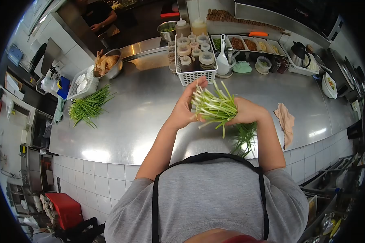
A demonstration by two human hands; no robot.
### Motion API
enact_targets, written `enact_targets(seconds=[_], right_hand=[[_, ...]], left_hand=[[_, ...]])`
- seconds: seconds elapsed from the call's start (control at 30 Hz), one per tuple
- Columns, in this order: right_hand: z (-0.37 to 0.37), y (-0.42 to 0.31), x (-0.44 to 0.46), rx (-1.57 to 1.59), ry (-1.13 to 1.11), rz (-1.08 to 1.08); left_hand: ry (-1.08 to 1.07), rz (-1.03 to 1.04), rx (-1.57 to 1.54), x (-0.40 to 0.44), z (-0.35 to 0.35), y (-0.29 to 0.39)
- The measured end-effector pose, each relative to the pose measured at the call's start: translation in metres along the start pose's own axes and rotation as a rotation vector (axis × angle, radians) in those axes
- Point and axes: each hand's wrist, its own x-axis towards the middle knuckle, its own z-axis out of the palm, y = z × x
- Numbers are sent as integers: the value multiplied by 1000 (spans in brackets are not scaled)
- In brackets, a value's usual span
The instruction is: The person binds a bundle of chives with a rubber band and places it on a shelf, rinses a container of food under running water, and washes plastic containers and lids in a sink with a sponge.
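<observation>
The countertop (146,109) is smooth, glossy metal with bright glare patches. The perforated basket (196,77) looks like smooth white plastic; the pinkish rag (286,123) is matt, creased cloth, and the bowl (117,69) shiny metal.

One head-worn camera, wide and round-edged in view, looks steeply down and forward from above the wearer's grey shirt (211,198), close over the steel counter (150,105), its far edge included.

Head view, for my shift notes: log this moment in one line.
right hand: grips green-and-white stalk bundle | left hand: open, cupped beside bundle | below: shiny steel counter
</observation>
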Motion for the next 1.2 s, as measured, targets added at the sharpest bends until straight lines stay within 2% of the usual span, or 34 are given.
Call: enact_targets(seconds=[0.07, 0.2, 0.27, 0.4, 0.47, 0.6, 0.67, 0.77, 1.0, 1.1, 1.17, 1.2], right_hand=[[-2, 6, 3, -69, -126, -11], [-11, -2, 6, -133, -176, 98], [-14, 7, 7, 71, -95, 113], [-14, 15, 8, 204, -80, 122], [-13, 8, 7, 91, -38, 213], [-8, 8, 8, -92, -11, 242], [-2, 8, 7, -342, -18, 222], [3, 10, 5, -451, -26, 247], [5, -2, 0, -529, -100, 227], [0, -1, 3, -539, -180, 304], [-7, 0, 4, -370, -330, 358], [-8, 1, 5, -368, -328, 359]], left_hand=[[-101, 18, 118, -4, -2, 0], [-176, 71, 246, -5, 0, 10], [-166, 138, 341, -7, 1, 12], [-126, 117, 387, -11, 2, 0], [-63, 68, 279, -9, 2, -8], [7, 63, 285, -4, 7, -8], [47, 16, 195, -3, 6, -12], [16, 19, 313, -3, 6, -16], [-33, 21, 314, -3, 16, -12], [-86, 23, 473, -4, 23, -4], [-119, 32, 483, -5, 24, -2], [-122, 31, 482, -5, 24, -4]])
